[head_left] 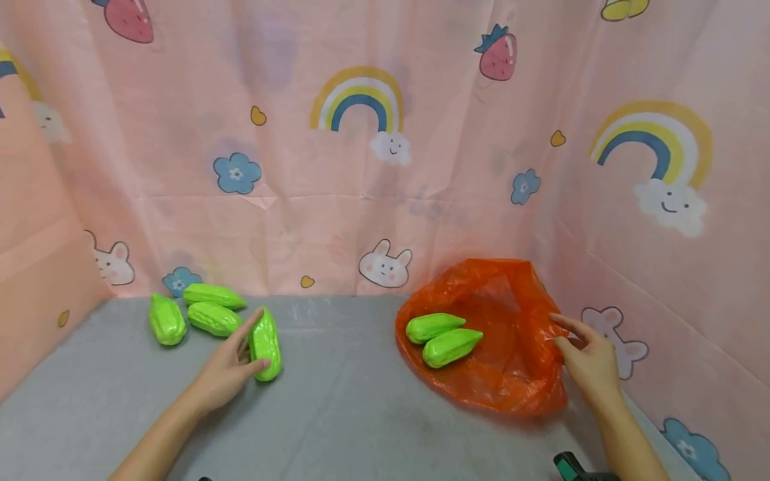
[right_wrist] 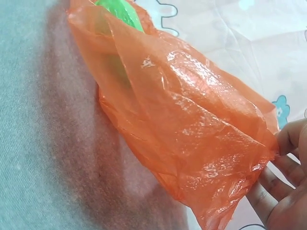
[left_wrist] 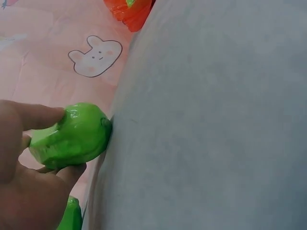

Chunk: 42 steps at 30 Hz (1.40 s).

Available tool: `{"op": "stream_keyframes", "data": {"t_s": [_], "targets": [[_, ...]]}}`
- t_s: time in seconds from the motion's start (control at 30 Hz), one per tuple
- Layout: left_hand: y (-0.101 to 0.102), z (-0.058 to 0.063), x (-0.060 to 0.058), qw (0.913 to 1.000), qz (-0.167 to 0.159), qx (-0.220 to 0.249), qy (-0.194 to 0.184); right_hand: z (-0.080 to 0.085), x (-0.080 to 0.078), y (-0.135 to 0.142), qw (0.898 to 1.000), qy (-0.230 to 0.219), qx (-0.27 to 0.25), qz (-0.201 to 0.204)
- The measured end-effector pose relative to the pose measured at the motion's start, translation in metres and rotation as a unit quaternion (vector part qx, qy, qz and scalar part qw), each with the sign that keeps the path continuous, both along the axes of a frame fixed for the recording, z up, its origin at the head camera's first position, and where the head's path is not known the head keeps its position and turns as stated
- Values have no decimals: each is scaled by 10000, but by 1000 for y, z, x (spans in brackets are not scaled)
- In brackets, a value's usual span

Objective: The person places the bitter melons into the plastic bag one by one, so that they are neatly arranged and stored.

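Observation:
My left hand (head_left: 225, 371) holds a glossy green ridged fruit (head_left: 267, 345), pointed at one end, with the thumb on one side and the fingers on the other. In the left wrist view the same fruit (left_wrist: 79, 136) is gripped close over the grey tabletop. On the right, my right hand (head_left: 592, 361) pinches the edge of an orange plastic bag (head_left: 511, 384), whose mouth is spread wide. Two more green fruits (head_left: 451, 347) lie side by side at the bag's left rim. The right wrist view shows the bag (right_wrist: 192, 134) pulled taut toward my fingertips.
Several green fruits (head_left: 214, 318) lie at the back left of the grey table (head_left: 349, 407), beside my left hand. A pink patterned curtain (head_left: 337, 227) stands behind and along both sides. A dark object with a green patch (head_left: 568, 465) shows at the bottom edge near my right forearm.

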<state>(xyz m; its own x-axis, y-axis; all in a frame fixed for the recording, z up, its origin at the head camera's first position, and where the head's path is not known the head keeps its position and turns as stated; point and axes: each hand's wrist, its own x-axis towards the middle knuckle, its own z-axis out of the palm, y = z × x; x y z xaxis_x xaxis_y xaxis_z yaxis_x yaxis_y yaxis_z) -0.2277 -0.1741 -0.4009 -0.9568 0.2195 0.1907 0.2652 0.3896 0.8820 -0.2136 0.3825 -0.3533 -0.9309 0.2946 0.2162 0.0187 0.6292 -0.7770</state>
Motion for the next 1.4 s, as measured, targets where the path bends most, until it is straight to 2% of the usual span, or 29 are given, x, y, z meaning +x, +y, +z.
{"op": "stream_keyframes", "data": {"t_s": [0.07,0.17,0.3,0.4,0.57,0.7,0.77,0.87,1.03,1.27,1.4], "targets": [[3,1,-2,9999,38,86,-108,0,1,0,10000,-28,-29,-3],[9,2,-5,9990,345,218,-186,-1,1,0,10000,-53,-52,58],[18,1,-9,9967,795,10,-159,-1,2,1,9999,-86,-113,60],[25,1,-13,9956,921,-140,-110,-1,2,2,9999,-43,-95,23],[33,1,-18,9965,809,-197,0,-1,1,1,9999,-23,-138,-21],[41,-1,-23,9982,550,-25,222,-1,1,1,9997,-73,-214,-67],[45,-2,-25,9986,496,53,198,0,1,1,9997,-54,-222,-61],[52,-5,-28,9980,630,78,63,0,2,2,9997,-48,-224,-44],[56,-10,-31,9961,870,-162,-30,0,2,2,9998,-35,-183,-53],[57,-9,-34,9971,678,-175,285,0,1,3,9998,30,-191,-50],[57,-4,-36,9958,686,-414,438,0,1,3,9998,14,-201,-64]]}}
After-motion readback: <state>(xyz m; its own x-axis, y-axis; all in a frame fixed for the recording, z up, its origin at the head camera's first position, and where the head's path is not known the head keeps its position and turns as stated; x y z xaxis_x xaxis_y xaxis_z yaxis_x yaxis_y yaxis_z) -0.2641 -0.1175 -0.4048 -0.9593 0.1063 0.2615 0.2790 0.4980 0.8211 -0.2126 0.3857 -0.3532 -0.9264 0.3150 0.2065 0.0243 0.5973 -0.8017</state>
